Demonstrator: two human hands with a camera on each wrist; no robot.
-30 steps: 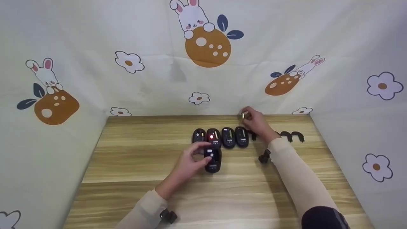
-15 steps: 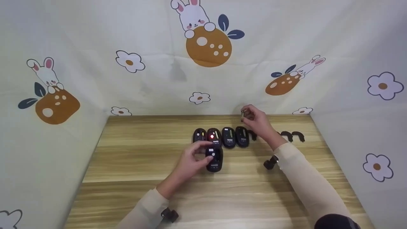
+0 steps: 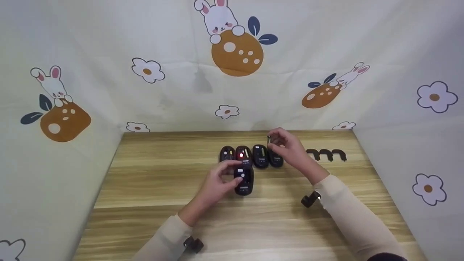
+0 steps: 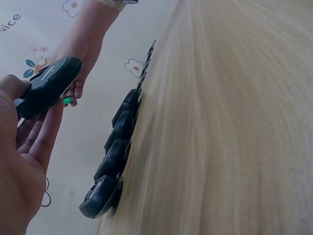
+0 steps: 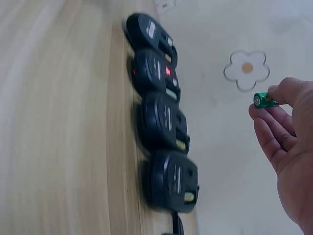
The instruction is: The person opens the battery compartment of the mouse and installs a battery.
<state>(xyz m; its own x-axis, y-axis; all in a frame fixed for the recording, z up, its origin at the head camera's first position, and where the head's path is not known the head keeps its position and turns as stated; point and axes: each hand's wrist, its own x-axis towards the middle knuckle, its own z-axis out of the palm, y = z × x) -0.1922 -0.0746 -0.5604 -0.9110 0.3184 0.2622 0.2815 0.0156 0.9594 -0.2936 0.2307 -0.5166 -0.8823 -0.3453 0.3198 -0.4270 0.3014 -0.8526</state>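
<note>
My left hand (image 3: 216,181) grips a black computer mouse (image 3: 245,184) by its sides, underside facing up, with a dark battery slot showing. In the left wrist view that mouse (image 4: 51,85) is held up off the table between thumb and fingers. Between the thumb and fingers of my right hand (image 3: 290,146) is a small green battery (image 5: 264,100), pinched so one end sticks out. In the head view the right hand overlaps the rightmost mouse (image 3: 277,161) of a row. Each mouse in the row lies upside down with a battery in its slot.
The row runs along the back of the wooden table (image 3: 163,188); one mouse (image 3: 243,154) in it shows a red light. Several black curved covers (image 3: 326,155) lie right of the row. A printed cloth (image 3: 174,98) walls the table at the back and sides.
My right hand has come away from the back cloth with the battery, moving down and slightly left towards the row. The left hand and its mouse have hardly moved.
</note>
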